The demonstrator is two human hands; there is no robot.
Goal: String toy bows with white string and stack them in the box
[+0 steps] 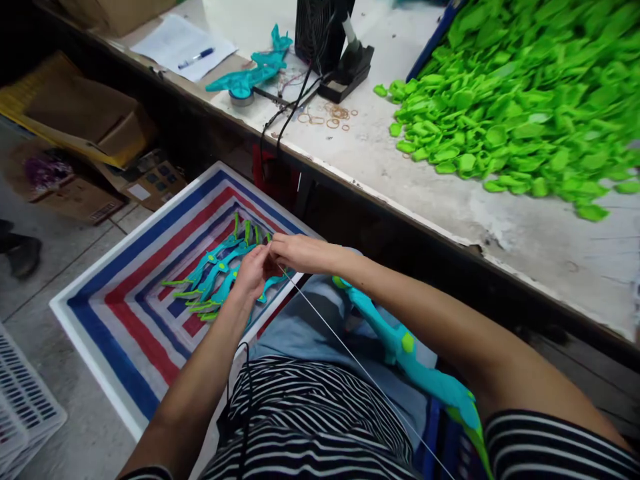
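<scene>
striped shirt (310,413) cropped, left hand (253,270), right hand (301,252) meeting at white cord (355,359), can't tell their hidden grasp

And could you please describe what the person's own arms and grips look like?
The left sleeve and right sleeve are short, black with thin white stripes. The left grip and right grip are ungloved, with no watch or bracelet visible.

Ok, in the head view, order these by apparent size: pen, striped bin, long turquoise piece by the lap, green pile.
1. Striped bin and green pile: too alike to rank; an arm covers some of the bin, the frame cuts off the pile.
2. Turquoise piece.
3. Pen.
</scene>
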